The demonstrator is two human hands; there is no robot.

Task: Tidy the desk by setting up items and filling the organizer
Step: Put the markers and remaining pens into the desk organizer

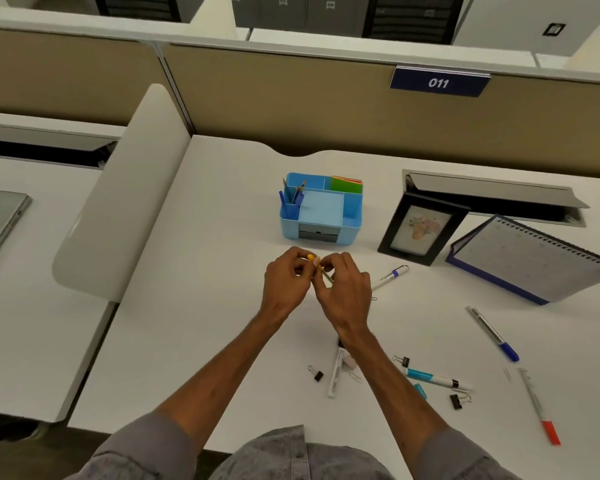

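Observation:
A light blue desk organizer (321, 216) stands mid-desk, with pens and pencils in its left slot and green and orange sticky notes (346, 184) at its back right. Just in front of it, my left hand (286, 284) and my right hand (345, 292) meet over the desk, both pinching a small yellow-capped pen (321, 268) that is mostly hidden by the fingers. Loose on the desk lie a white marker (390, 276), a blue-capped pen (492, 332), a red-capped marker (539, 407), a teal marker (433, 377) and a white pen (336, 370).
A black photo frame (421, 230) and a spiral desk calendar (534, 258) stand at the right. Several black binder clips (317, 374) and paper clips lie near the front. A tan partition runs behind the desk, with a white divider (118, 202) at the left.

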